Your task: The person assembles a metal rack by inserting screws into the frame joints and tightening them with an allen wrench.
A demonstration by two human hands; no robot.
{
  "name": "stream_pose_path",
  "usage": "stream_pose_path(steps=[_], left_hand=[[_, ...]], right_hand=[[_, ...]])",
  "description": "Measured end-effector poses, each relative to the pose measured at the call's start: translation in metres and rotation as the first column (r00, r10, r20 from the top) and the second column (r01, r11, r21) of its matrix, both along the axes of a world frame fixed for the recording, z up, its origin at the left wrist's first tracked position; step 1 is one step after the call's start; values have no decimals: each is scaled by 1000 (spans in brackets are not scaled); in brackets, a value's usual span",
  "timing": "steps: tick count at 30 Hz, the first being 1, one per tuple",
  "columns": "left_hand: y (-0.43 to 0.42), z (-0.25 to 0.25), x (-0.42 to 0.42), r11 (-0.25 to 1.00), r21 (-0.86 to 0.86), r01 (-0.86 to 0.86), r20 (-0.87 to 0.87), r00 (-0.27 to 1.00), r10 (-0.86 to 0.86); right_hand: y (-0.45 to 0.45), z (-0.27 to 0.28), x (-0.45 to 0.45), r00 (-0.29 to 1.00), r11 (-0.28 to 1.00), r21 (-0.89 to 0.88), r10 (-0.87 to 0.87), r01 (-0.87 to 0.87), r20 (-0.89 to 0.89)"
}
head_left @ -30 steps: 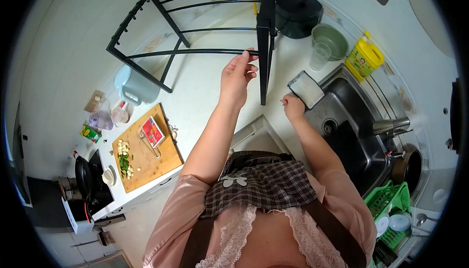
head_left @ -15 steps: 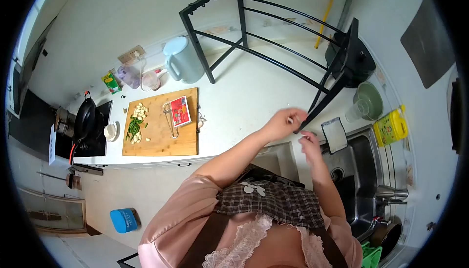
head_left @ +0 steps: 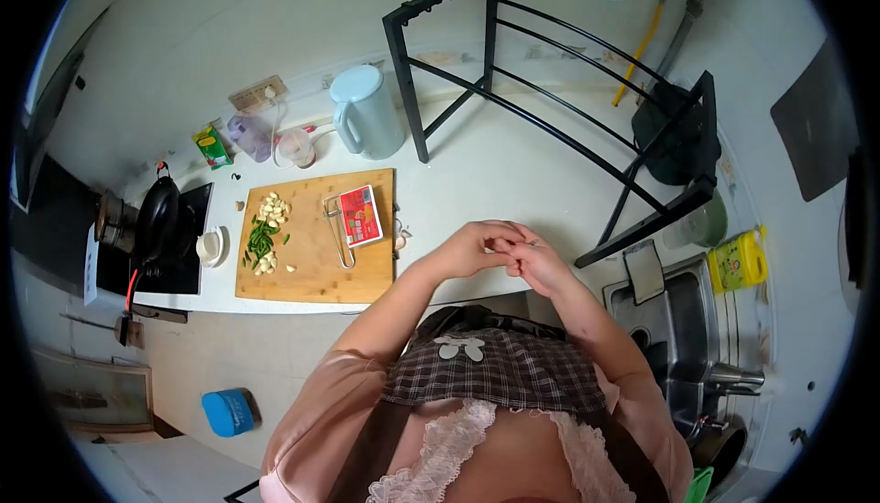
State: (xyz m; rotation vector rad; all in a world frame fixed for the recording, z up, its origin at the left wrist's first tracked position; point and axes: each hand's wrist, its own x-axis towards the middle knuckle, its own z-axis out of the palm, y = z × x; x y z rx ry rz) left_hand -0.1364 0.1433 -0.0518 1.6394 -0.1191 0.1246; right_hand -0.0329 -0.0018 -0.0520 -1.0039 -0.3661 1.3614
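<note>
- Over the counter [head_left: 458,196], the left hand [head_left: 472,248] and right hand [head_left: 544,268] met, fingers curled close, their grip unclear.
- Between them, perhaps, sat a small piece, light enough for a gentle edge pinch.

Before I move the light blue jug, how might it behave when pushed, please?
The light blue jug looks rigid, so it probably won't flex. Being taller than wide, it could tip if pushed high up; its smooth sides may feel slippery.
</note>
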Motion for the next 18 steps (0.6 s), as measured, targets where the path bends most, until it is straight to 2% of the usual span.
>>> stream_pose_path(steps=[3,5,7,8,9,11,13,15,16,17,18], left_hand=[[29,19,-15,996,85,37,17,999,-38],[37,39,-20,994,94,59,7,998,-60],[39,56,-22,952,305,-13,-37,999,25],[35,49,-20,943,318,-97,7,995,100],[36,40,-18,948,310,-76,3,997,79],[38,30,-13,954,260,-151,-12,987,159],[40,22,-11,961,250,-120,-35,990,133],[49,5,-7,969,89,-232,-9,972,234],[62,1,-2,917,-15,-399,-55,916,397],[87,-2,6,812,-134,-567,-56,823,566],[113,6,11,709,-80,-701,34,709,705]], right_hand=[[22,5,-16,991,999,28,27,-23,-130],[33,-1,-25,992,999,39,29,-24,-126],[45,1,-33,997,997,-33,-73,72,-34],[48,2,-36,993,991,-71,-117,117,15],[50,3,-38,990,987,-80,-137,138,14],[54,6,-40,962,972,-84,-200,219,185],[51,4,-34,956,978,-76,-173,196,239],[45,5,-32,919,973,26,-227,231,324],[38,2,-29,914,968,24,-243,249,324],[27,-5,-27,830,954,33,-275,297,486],[14,-12,-25,719,938,49,-295,342,630]])
